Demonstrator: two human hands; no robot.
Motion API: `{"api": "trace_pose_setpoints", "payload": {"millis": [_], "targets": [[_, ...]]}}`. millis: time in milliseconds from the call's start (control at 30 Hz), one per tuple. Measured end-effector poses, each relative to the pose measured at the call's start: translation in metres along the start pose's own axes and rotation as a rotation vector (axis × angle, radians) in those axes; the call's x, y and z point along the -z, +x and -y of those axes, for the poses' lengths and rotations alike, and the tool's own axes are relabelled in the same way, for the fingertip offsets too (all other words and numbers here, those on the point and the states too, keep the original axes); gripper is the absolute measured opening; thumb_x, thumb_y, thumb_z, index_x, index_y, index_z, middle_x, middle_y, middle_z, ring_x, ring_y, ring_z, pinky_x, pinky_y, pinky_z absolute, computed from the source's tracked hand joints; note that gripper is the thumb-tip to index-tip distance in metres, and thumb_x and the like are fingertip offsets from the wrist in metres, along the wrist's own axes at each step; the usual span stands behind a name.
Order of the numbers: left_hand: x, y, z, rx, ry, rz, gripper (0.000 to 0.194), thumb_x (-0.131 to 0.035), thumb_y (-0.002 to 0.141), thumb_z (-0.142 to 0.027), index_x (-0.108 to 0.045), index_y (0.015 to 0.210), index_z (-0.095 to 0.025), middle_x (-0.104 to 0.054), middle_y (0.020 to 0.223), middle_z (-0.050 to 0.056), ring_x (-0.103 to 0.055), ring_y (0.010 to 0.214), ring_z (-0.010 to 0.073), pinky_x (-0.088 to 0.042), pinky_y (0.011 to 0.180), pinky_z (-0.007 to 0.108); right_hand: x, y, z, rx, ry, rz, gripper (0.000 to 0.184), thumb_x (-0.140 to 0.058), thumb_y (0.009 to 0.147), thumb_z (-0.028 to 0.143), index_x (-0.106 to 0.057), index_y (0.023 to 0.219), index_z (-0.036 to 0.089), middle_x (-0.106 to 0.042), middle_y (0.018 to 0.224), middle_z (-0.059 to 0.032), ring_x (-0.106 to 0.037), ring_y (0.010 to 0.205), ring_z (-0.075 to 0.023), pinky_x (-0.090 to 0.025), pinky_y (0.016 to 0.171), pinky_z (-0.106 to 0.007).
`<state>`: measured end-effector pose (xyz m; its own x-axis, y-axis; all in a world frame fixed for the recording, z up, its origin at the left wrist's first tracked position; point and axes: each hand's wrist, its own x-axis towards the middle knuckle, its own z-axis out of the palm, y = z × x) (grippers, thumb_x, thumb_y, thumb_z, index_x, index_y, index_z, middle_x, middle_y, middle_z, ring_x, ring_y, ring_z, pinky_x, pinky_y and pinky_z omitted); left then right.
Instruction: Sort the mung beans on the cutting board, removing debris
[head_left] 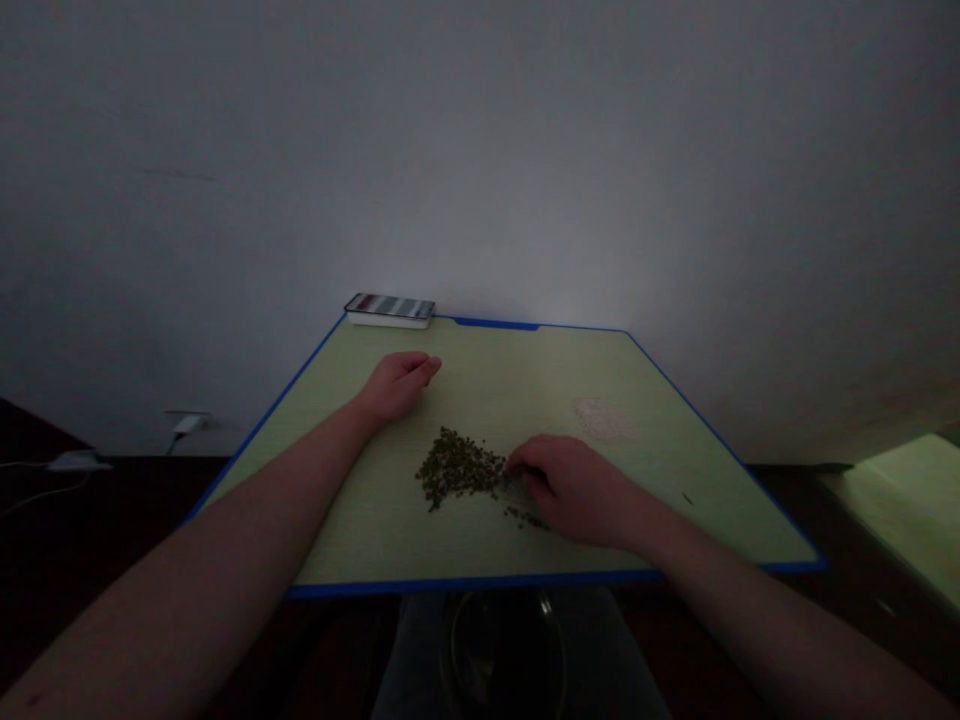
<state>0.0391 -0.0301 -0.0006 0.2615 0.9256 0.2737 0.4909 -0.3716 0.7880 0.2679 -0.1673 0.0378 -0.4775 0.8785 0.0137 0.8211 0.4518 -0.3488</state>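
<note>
- The right hand [574, 490] is working at the edge of the heap of small dark-green seeds [454, 468], which look like mung beans, fingers bent and pointing down towards the board.
- Under those fingers [529, 452] there's a grey flat piece [516, 486], touching the seeds. From here I can't make out what it is, or whether it's gripped or only pressed down.
- A loose trail of seeds [525, 517] lies just below the heap, partly under the right hand.
- The left hand [397, 385] rests on the board well beyond the heap, fingers loosely curled and holding nothing that I can see.
- Both forearms lie across a pale green board [375, 530] with a blue edge.
- Towards its far right corner, there's a faint pale patch of fine grains [600, 418] — apart from the heap.
- A phone on a white box [389, 310] sits at the board's far edge.
- A glass bowl [506, 655] shows dimly below the near edge, over someone's lap.
</note>
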Motion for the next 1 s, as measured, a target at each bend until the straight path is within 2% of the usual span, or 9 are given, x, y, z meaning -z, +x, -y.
{"api": "trace_pose_setpoints", "payload": {"millis": [333,500,600,767,867,1000], "targets": [[0.000,0.001,0.001,-0.018,0.030,-0.001,0.042,-0.040,0.080,-0.048,-0.036,0.051,-0.018,-0.031,0.045,-0.004,-0.029,0.047,0.0086,-0.021,0.048,0.025,0.004,0.010,0.007,0.174,-0.013,0.094,0.029,-0.047,0.073,0.006,-0.067,0.091,0.017,-0.066,0.085,-0.0058,-0.058,0.078,-0.0171,-0.041,0.072,-0.027],[0.000,0.001,0.000,-0.018,0.025,0.005,0.042,-0.041,0.080,-0.047,-0.036,0.051,-0.018,-0.032,0.045,-0.004,-0.030,0.047,0.0085,-0.021,0.048,0.025,0.004,0.005,0.009,0.188,0.010,0.130,0.030,-0.046,0.073,0.005,-0.066,0.092,0.018,-0.066,0.087,-0.0054,-0.058,0.080,-0.0169,-0.041,0.073,-0.027],[0.000,0.001,0.000,-0.015,0.028,0.010,0.041,-0.041,0.080,-0.047,-0.036,0.051,-0.018,-0.033,0.045,-0.004,-0.030,0.047,0.0086,-0.021,0.048,0.025,0.007,-0.004,0.005,0.145,0.045,0.127,0.031,-0.046,0.074,0.006,-0.066,0.095,0.018,-0.067,0.091,-0.0057,-0.058,0.084,-0.0176,-0.042,0.076,-0.028],[0.000,0.001,0.000,-0.030,0.010,0.013,0.041,-0.041,0.080,-0.047,-0.037,0.051,-0.018,-0.032,0.045,-0.004,-0.030,0.047,0.0086,-0.021,0.049,0.025,0.011,-0.030,-0.020,-0.004,0.086,-0.020,0.030,-0.044,0.079,0.009,-0.064,0.100,0.018,-0.066,0.096,-0.0062,-0.059,0.088,-0.0177,-0.043,0.079,-0.029],[0.000,0.000,0.000,-0.034,0.014,0.006,0.041,-0.041,0.080,-0.047,-0.037,0.050,-0.018,-0.032,0.045,-0.004,-0.030,0.047,0.0085,-0.021,0.049,0.025,0.008,-0.042,-0.032,-0.086,0.071,-0.035,0.027,-0.044,0.081,0.014,-0.064,0.098,0.018,-0.067,0.094,-0.0071,-0.060,0.086,-0.0189,-0.045,0.077,-0.031],[-0.001,0.000,-0.001,-0.011,0.027,0.004,0.041,-0.041,0.080,-0.047,-0.037,0.052,-0.018,-0.032,0.046,-0.005,-0.030,0.047,0.0081,-0.021,0.049,0.025,-0.003,-0.043,-0.027,-0.116,0.065,-0.062,0.026,-0.044,0.083,0.017,-0.065,0.098,0.018,-0.068,0.095,-0.0073,-0.060,0.086,-0.0196,-0.044,0.078,-0.032]]}}
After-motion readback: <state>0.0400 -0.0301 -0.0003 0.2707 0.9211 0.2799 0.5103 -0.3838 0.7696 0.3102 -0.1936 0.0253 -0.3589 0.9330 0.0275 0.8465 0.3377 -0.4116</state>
